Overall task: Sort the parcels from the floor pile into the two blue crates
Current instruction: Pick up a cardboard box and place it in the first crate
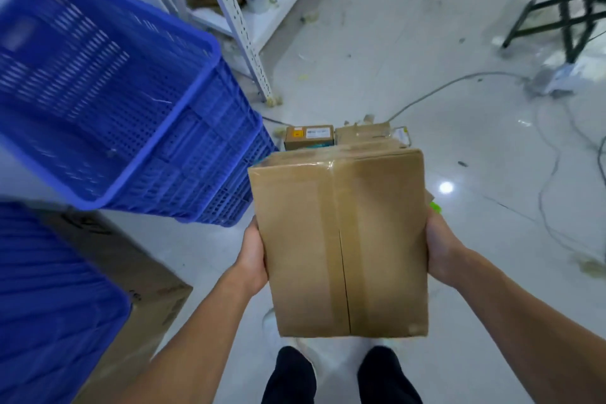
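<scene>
A taped brown cardboard parcel (pixel 341 239) is held up in front of me above the floor. My left hand (pixel 252 259) grips its left side and my right hand (pixel 441 249) grips its right side, with the fingers hidden under it. One blue crate (pixel 108 102) stands at the left, its inside bare. A second blue crate (pixel 42 305) fills the lower left corner. Beyond the held parcel, smaller brown parcels (pixel 308 137) lie on the floor, partly hidden by it.
A large cardboard box (pixel 137 272) lies by the lower crate. White metal shelving (pixel 236 10) stands behind the crates. A dark metal stand (pixel 567 10) is at the top right. Cables (pixel 554 154) and scraps lie on the glossy floor. My feet (pixel 341 374) are below the parcel.
</scene>
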The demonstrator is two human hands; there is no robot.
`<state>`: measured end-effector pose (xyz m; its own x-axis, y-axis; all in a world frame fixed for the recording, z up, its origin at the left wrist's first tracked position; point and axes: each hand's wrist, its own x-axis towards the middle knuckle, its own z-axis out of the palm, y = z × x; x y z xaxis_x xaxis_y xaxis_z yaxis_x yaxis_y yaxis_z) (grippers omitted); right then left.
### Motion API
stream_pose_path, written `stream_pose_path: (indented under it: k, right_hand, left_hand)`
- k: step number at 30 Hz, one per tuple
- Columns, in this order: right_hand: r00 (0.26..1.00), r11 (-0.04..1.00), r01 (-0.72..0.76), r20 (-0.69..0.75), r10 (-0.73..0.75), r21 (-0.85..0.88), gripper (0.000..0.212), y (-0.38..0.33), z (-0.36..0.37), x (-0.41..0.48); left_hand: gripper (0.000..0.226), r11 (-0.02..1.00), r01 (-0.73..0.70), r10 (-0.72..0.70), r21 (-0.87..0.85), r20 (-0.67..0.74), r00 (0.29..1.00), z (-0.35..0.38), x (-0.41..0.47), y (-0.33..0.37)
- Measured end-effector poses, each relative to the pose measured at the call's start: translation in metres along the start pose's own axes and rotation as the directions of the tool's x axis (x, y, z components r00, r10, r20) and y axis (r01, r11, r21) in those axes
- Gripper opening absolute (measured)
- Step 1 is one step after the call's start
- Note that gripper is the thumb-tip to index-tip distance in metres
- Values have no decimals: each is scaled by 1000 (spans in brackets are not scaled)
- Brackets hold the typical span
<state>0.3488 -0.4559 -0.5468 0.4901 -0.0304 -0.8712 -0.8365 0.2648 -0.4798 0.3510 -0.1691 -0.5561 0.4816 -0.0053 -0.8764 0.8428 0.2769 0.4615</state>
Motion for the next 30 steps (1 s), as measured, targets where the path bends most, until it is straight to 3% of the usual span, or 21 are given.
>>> stream_pose_path:
  k: [9,14,18,21,26,30]
  right_hand:
    - [951,932,308,77,-299,-190,51,-152,16,-171]
    - [866,773,496,157,-475,-396,34,-222,23,-249]
    - [820,638,560,242,-518,-529,42,-253,25,-293]
    - [810,600,575,286,-512,-556,46,-259,29,-304]
    - [803,626,597,375,-464,-502,41,-252,50,-309]
    - [765,648,639,434,-477,-415,40,-238,87,-313]
  left_hand:
    - [65,967,-255,253,24,55,966,58,-188,142]
    - [60,901,-435,432,6,92,897,80,-274,195]
    - [53,811,-572,569,126,63,820,84,-335,217]
    - [48,749,-584,607,312,29,794,78,-369,219]
    - [51,711,-506,631,488,-125,766,50,-395,213]
    - [41,751,-458,618,476,-260,742,15,-410,200]
